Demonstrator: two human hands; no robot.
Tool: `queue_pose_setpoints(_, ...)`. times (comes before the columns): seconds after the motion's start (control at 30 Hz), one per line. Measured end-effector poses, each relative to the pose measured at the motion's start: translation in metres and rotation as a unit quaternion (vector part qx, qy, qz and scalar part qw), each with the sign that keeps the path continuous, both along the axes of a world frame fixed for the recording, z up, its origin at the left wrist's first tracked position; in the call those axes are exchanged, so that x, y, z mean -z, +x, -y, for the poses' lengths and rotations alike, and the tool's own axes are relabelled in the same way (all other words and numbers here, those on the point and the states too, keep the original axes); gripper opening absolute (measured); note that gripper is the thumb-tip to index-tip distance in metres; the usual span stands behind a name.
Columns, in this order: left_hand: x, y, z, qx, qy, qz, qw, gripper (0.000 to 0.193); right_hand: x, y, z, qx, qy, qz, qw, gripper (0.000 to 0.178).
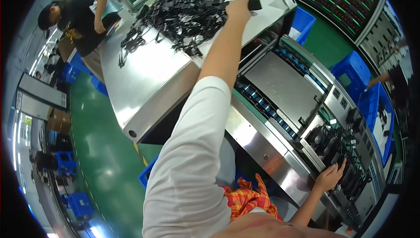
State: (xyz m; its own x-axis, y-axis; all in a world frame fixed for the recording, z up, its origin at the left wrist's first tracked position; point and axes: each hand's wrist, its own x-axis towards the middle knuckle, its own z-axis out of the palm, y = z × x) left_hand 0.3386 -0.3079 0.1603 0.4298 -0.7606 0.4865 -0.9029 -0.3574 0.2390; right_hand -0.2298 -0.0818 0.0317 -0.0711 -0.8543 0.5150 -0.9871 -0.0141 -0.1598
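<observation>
My left hand (pixel 238 9) reaches far out over the metal table. Its fingers are closed on a black power adapter (pixel 254 4) at the right of a large heap of black adapters and cables (pixel 179 17). At the lower right, my right hand (pixel 331 177) rests at the edge of a tray on the conveyor line. Its fingers are stretched out against black adapters with coiled cables (pixel 328 144), and no firm grip shows. Part of its fingertips is hard to make out among the dark parts.
The metal table (pixel 140 80) has a corner near my left arm. A flat metal plate (pixel 284 78) lies between blue rollers on the conveyor. Blue bins (pixel 380 115) stand to the right. A person in a dark shirt (pixel 83 19) stands across the table; another person's arm (pixel 378 80) shows far right.
</observation>
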Motion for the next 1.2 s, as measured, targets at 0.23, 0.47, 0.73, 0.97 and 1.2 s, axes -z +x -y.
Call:
queue_pose_setpoints(0.23,-0.017,-0.009,-0.018,-0.021,0.002,0.064,0.998,0.032,0.005,-0.007,0.001,0.008,-0.011,-0.011,1.0,0.041)
queue_pose_setpoints(0.47,-0.105,0.042,-0.063,0.004,-0.287,0.031,0.957,0.035,0.006,-0.004,0.008,-0.01,-0.036,-0.034,0.999,0.041)
queue_pose_setpoints(0.73,-0.252,0.067,-0.154,0.157,-0.674,0.059,0.719,0.043,0.001,-0.004,0.0,0.013,-0.013,-0.008,1.0,0.038)
queue_pose_setpoints(0.97,-0.265,0.016,-0.182,0.355,-0.573,-0.243,0.697,0.036,0.002,-0.003,0.0,0.0,-0.031,0.001,1.0,0.032)
queue_pose_setpoints(1.2,-0.176,-0.15,-0.3,0.308,-0.192,-0.245,0.899,0.044,-0.015,0.028,-0.056,-0.134,-0.142,0.317,0.928,0.038)
